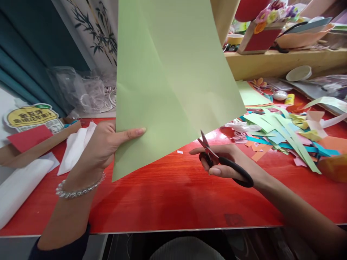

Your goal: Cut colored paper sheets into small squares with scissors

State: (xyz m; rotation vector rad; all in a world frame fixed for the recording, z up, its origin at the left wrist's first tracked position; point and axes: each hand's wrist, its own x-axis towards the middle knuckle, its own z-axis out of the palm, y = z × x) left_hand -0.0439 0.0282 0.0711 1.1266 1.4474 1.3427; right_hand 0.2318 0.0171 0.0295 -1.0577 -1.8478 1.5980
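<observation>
A large sheet of light green paper (168, 86) is held up above the red table, with a faint diagonal crease across it. My left hand (105, 144) grips its lower left edge, thumb on the near face and the other fingers hidden behind. Black-handled scissors (235, 169) are in my right hand (230, 155), fingers through the handles. The slightly parted blades point up and left at the paper's slanting lower edge. Whether they have cut into it I cannot tell. A beaded bracelet (78, 189) circles my left wrist.
Coloured paper strips (290, 133) lie heaped on the right of the red table (168, 202). A stack of paper sheets (253, 94) and a yellow glue stick (290, 99) sit behind. On the left are a white roll (24, 187), white tissue (76, 148) and a cardboard tray (46, 144).
</observation>
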